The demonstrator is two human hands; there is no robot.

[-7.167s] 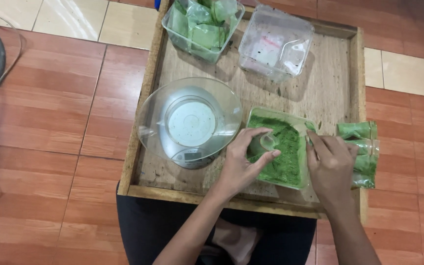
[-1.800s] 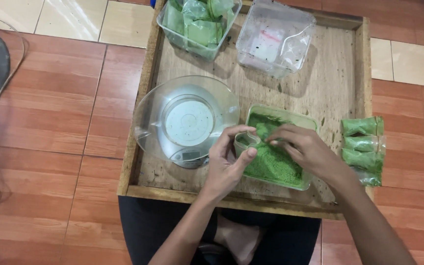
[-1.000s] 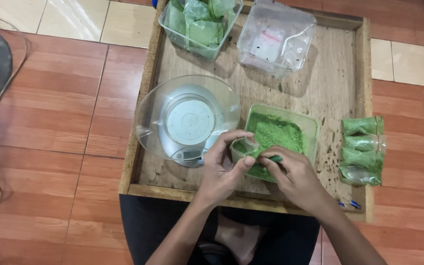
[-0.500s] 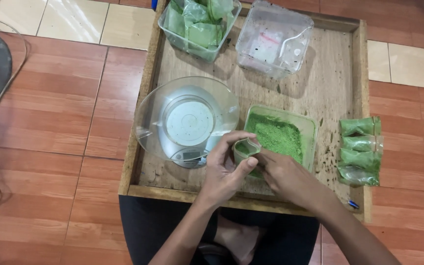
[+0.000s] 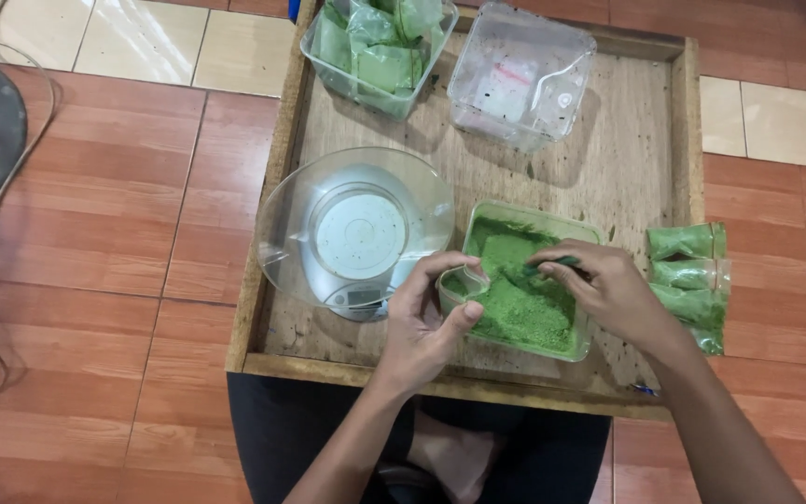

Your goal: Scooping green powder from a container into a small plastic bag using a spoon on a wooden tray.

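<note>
A wooden tray (image 5: 291,177) sits on a red tiled floor, carrying everything in use. Near its front edge, right of centre, stands a shallow clear tub of green powder (image 5: 522,299). The left hand (image 5: 422,322) pinches a small clear bag (image 5: 464,285) between thumb and fingers, holding it open at the tub's left rim. The right hand (image 5: 608,289) is curled closed over the powder, gripping a small green scoop (image 5: 560,262) with its fingertips; only a bit of the scoop shows. Left of the tub, touching the left hand's side of the tray, is a kitchen scale with a clear bowl (image 5: 356,229) on top. At the tray's back edge stand a clear container of filled green bags (image 5: 375,47) and, beside it, a clear container holding empty bags (image 5: 520,75). Sealed green packets (image 5: 692,280) lie stacked at the tray's right edge
</note>
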